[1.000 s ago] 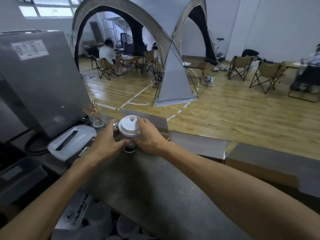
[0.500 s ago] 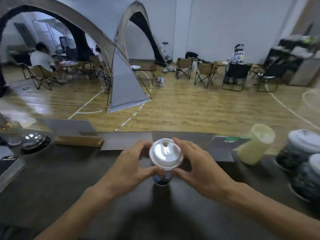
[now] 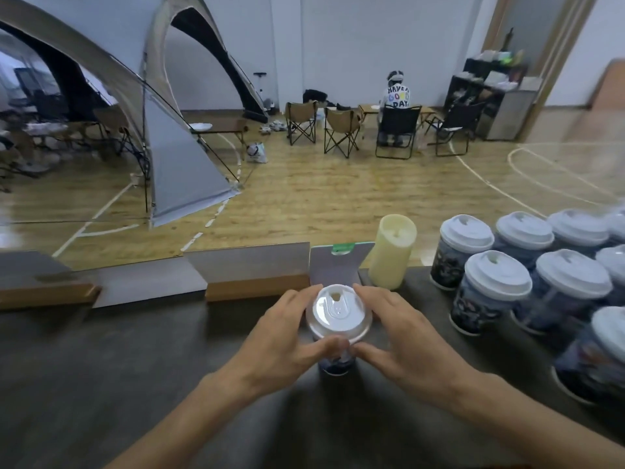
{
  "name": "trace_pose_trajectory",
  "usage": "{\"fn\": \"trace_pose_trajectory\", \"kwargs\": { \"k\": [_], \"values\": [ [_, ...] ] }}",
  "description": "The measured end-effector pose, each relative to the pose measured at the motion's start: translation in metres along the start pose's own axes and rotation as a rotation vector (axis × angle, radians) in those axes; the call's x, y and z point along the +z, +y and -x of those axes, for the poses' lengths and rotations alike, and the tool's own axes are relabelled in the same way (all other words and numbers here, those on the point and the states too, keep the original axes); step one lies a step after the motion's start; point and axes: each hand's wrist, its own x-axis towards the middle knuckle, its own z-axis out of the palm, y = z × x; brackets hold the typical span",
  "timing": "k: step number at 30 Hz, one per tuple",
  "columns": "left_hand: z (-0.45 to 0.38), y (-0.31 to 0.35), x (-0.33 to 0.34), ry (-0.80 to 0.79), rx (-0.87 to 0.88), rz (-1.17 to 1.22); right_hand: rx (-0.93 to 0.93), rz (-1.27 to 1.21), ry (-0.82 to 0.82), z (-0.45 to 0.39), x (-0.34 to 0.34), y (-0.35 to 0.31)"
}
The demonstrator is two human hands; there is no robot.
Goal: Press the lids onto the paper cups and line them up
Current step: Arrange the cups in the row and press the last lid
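Paper cup (image 3: pixel 336 363) stands upright on counter (image 3: pixel 101 360), white lid (image 3: pixel 338 314) on top, sip hole toward 12 o'clock. Left hand (image 3: pixel 284 340) and right hand (image 3: pixel 402 336) grip cup from both sides. Lidded cups (image 3: pixel 490 289) at 3 o'clock.

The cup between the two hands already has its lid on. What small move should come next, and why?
Probably carry the cup to the right and set it at the near end of the lidded cups lined up there. Its lid looks seated all round, the left hand and right hand both grip it, and it stands apart from the rows on the counter.
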Motion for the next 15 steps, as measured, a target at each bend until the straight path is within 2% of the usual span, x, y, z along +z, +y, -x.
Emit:
{"fn": "trace_pose_trajectory", "kwargs": {
  "k": [4, 6, 9, 15],
  "values": [
    [-0.002, 0.002, 0.005, -0.014, -0.016, 0.009, -0.032, -0.208, -0.014, -0.005, -0.015, 0.005],
    [-0.003, 0.001, 0.005, -0.047, -0.027, 0.037, 0.051, -0.346, -0.016, -0.022, -0.026, 0.009],
    [-0.004, 0.0, 0.005, -0.099, -0.034, 0.061, 0.199, -0.321, -0.129, -0.059, -0.032, 0.022],
    [-0.002, -0.002, 0.004, -0.17, -0.057, 0.092, 0.263, -0.303, -0.395, -0.103, -0.035, 0.02]
  ]
}}
